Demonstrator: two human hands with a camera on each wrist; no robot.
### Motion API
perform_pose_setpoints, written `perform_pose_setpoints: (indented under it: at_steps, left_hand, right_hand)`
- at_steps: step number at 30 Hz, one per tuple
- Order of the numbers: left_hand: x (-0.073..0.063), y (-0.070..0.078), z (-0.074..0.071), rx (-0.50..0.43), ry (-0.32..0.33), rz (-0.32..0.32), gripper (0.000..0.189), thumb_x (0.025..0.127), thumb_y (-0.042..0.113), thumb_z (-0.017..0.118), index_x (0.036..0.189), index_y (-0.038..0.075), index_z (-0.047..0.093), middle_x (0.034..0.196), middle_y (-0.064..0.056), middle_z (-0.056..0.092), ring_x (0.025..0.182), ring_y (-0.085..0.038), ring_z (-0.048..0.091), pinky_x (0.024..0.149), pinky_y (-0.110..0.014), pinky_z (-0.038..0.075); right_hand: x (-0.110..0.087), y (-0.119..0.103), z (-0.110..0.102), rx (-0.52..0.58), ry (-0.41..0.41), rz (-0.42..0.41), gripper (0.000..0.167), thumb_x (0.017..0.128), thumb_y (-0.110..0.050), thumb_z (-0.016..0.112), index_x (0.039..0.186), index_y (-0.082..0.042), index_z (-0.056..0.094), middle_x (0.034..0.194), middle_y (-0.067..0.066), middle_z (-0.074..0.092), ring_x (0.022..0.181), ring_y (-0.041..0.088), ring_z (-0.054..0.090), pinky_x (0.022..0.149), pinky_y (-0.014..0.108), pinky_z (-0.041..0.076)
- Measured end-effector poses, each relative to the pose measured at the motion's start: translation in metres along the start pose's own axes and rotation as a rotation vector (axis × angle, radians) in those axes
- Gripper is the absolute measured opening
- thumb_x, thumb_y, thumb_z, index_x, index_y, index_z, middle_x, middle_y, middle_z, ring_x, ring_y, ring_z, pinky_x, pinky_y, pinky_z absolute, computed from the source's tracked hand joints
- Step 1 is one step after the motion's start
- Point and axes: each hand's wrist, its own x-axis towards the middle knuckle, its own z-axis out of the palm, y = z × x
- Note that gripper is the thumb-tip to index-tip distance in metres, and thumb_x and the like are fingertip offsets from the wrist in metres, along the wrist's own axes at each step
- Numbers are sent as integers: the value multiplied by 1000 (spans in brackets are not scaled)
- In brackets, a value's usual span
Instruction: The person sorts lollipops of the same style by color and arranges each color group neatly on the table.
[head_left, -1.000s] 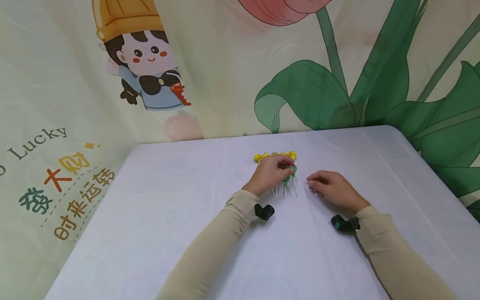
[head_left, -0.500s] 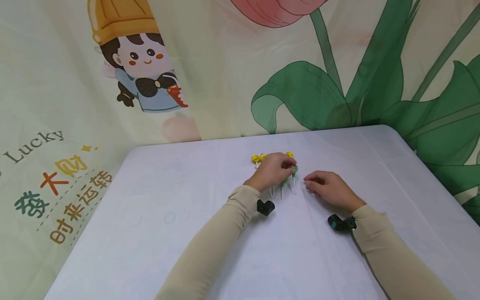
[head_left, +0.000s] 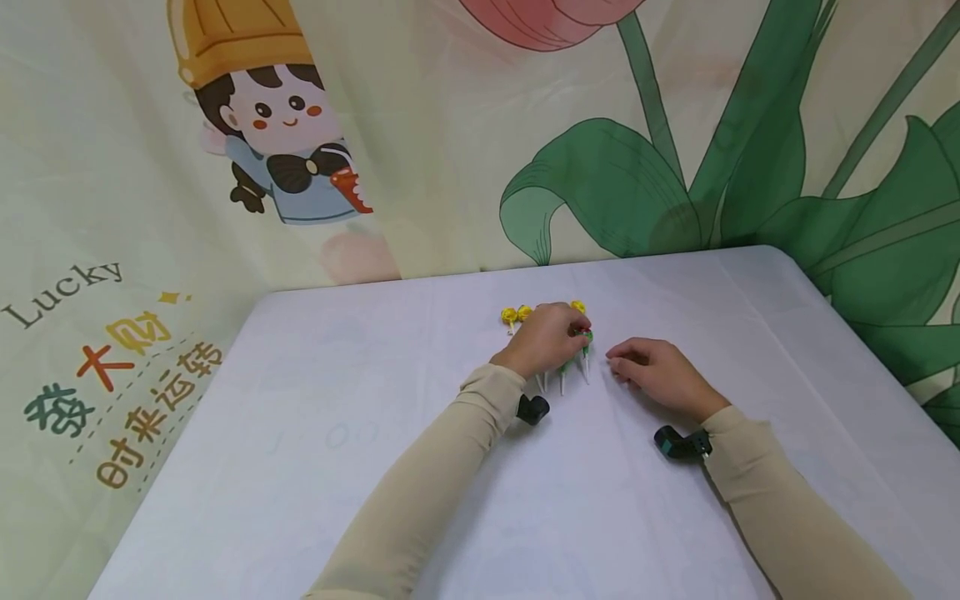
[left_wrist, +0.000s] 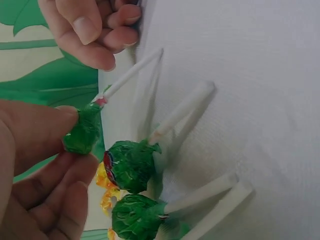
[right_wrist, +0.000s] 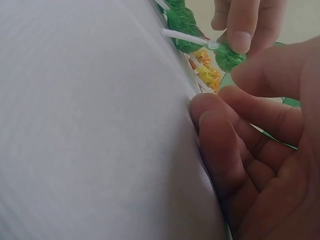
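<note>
My left hand (head_left: pixel 546 337) pinches the wrapped head of a green lollipop (left_wrist: pixel 82 131) between thumb and fingertips. Its white stick slants down toward the white tablecloth. Beside it, more green lollipops (left_wrist: pixel 131 166) lie in a row, their white sticks pointing toward me. Behind that row are yellow lollipops (head_left: pixel 524 314), partly covered by the left hand in the head view. My right hand (head_left: pixel 666 373) rests on the cloth just right of the row, fingers loosely curled with nothing in them.
The white-covered table (head_left: pixel 315 467) reaches back to a printed backdrop (head_left: pixel 435 150) with a cartoon figure, a flower and large leaves. A small black camera (head_left: pixel 681 443) sits on the right wrist, another on the left.
My left hand has shifted slightly right and back over the lollipops, covering the middle yellow ones, and still pinches the green lollipop. The right hand stays by the row. The head view has shifted slightly.
</note>
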Motion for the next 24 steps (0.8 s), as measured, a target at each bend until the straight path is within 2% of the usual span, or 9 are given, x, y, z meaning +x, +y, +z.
perform_pose_setpoints:
  at_steps: [6,13,24]
  left_hand:
    - [3,2,0,74,-30,-6,23,96,19,67,114,9,76,106,0,72,98,-11,62,91,-26,47]
    - [4,5,3,110,-90,9,23,97,17,66,117,9,74,109,0,72,104,-13,63,92,-26,48]
    - [5,7,8,207,-88,-28,21,98,22,67,114,12,75,109,1,72,104,-13,63,93,-28,49]
  right_hand:
    - [0,1,-1,9,7,-6,23,102,-23,60,116,-7,69,94,4,68,83,21,61,73,34,53]
    - [0,2,-1,13,11,-8,23,102,-23,61,116,-7,69,93,4,68,83,21,61,72,33,53]
    - [1,1,0,2,10,4,23,102,-24,60,117,-8,69,93,4,67,85,22,59,74,35,52]
